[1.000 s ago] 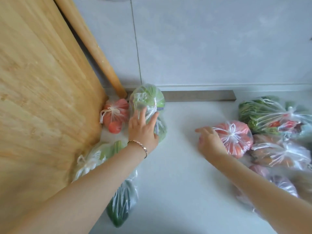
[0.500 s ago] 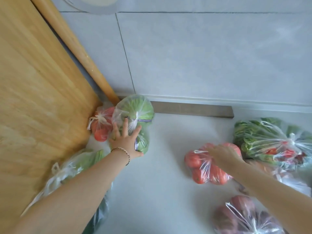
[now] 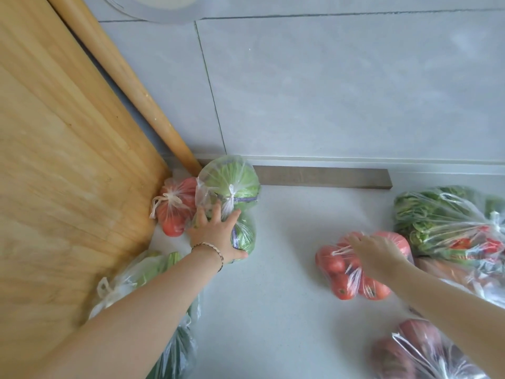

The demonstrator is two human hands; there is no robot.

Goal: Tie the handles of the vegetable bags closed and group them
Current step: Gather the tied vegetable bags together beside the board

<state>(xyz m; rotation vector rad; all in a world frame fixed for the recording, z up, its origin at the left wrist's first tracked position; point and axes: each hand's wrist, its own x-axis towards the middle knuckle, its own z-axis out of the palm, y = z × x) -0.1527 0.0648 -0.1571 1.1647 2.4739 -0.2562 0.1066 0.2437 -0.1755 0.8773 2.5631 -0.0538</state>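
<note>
Crinkled clear plastic wraps everything on the pale speckled countertop [image 3: 273,310]. The left hand [image 3: 216,233], a thin beaded bracelet [image 3: 210,248] at its wrist, lies with straight, spread fingers against the knotted clear bag of round green cabbage [image 3: 232,179], which stands at the back by the grey tiled wall [image 3: 328,91]. Touching that bag on the left, a small knotted bag of smooth red tomatoes [image 3: 175,209] sits against the leaning light wooden cutting board [image 3: 68,160] and wooden rolling pin [image 3: 128,80]. The right hand [image 3: 374,250] curls over the gathered top of a larger clear bag of red tomatoes [image 3: 344,277] mid-counter, gripping it. Just to its right lies a glossy bag of leafy greens [image 3: 437,220]. A bag of green vegetables [image 3: 153,269] lies beneath the left forearm.
</note>
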